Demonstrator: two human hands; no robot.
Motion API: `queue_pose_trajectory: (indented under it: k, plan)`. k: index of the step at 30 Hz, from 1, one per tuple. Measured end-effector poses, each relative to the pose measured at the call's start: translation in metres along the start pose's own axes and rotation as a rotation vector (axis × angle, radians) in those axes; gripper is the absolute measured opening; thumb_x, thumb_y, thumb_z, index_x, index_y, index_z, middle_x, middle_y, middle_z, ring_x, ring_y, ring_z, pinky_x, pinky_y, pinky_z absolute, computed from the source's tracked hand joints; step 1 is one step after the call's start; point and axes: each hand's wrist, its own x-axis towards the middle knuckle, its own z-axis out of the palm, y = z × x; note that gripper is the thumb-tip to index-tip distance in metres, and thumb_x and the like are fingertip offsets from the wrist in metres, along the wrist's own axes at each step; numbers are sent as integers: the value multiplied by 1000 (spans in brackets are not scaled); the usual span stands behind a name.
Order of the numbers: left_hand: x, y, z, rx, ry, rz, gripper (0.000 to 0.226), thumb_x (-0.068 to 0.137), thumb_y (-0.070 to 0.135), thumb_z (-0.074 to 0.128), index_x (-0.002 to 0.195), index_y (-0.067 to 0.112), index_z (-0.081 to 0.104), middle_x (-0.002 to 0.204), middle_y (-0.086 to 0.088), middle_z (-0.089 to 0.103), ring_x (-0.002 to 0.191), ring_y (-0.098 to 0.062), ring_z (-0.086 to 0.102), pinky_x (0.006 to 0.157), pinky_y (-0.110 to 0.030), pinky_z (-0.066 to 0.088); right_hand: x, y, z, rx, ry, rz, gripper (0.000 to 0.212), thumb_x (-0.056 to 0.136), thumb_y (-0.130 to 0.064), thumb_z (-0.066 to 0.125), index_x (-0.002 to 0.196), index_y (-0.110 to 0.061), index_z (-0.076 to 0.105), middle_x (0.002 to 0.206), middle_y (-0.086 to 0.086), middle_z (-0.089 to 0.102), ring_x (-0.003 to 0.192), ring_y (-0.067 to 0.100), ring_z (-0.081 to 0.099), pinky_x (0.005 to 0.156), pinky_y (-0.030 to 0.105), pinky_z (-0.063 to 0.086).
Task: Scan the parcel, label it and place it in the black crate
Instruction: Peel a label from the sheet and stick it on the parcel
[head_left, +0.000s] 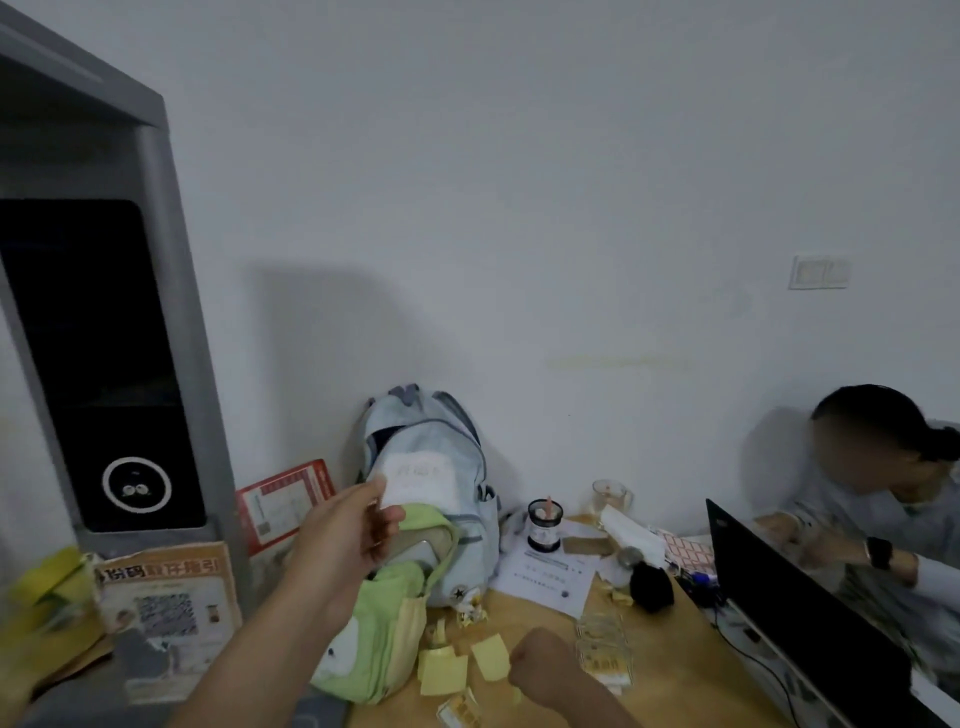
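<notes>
My left hand (353, 530) is raised in front of me, thumb and fingers pinching the corner of a white label (421, 480), which hangs in front of a pale blue backpack (457, 452) leaning on the wall. My right hand (540, 665) rests low on the wooden table (675, 670), curled into a closed fist with nothing visible in it. Yellow paper scraps (467, 665) lie just beside it, next to a green bag (384, 623). A grey kiosk (114, 332) with a dark screen stands at the left. I cannot see the parcel or the black crate. Another person (878, 499) sits at right behind a laptop (800, 597).
</notes>
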Motion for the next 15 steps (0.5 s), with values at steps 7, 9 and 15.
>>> queue_pose_trajectory:
  k: [7, 9, 15]
  plan:
    - [27, -42, -24, 94, 31, -235, 13, 93, 18, 49, 91, 12, 61, 65, 1, 76, 59, -11, 59, 45, -19, 41, 7, -27, 6, 249, 169, -105, 39, 84, -5, 55, 121, -13, 64, 133, 10, 56, 117, 23, 55, 88, 29, 47]
    - [31, -49, -24, 81, 81, -229, 10, 92, 15, 51, 92, 10, 59, 77, -5, 73, 71, -17, 62, 56, -24, 44, 2, -43, -1, 464, 367, -115, 28, 85, -4, 53, 104, -16, 70, 117, 8, 65, 97, 22, 62, 74, 30, 50]
    - [33, -57, 0, 99, 323, 64, 19, 91, 10, 51, 75, 11, 61, 85, -13, 60, 71, -23, 54, 66, -35, 50, -38, -94, -41, 806, 797, -310, 24, 86, -1, 56, 78, -22, 65, 77, -4, 64, 65, 15, 59, 59, 26, 47]
